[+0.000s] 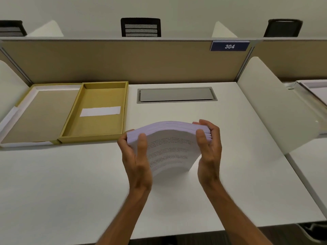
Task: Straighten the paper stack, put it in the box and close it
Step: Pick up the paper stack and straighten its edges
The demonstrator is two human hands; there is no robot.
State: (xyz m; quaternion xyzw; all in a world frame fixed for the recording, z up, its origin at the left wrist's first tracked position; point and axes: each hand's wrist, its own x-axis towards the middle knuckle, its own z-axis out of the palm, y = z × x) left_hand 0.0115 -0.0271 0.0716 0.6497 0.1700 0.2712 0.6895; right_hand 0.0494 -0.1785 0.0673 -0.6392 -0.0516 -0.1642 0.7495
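White desk [230, 138], tan partition [123, 61]

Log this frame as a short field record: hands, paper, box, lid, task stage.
left hand: grips the stack's left edge
right hand: grips the stack's right edge
paper stack: held on edge on the desk, bowed, printed side facing the camera
box: open, holds only a white slip
lid: lies open left of the box
stage: straightening, not yet boxed
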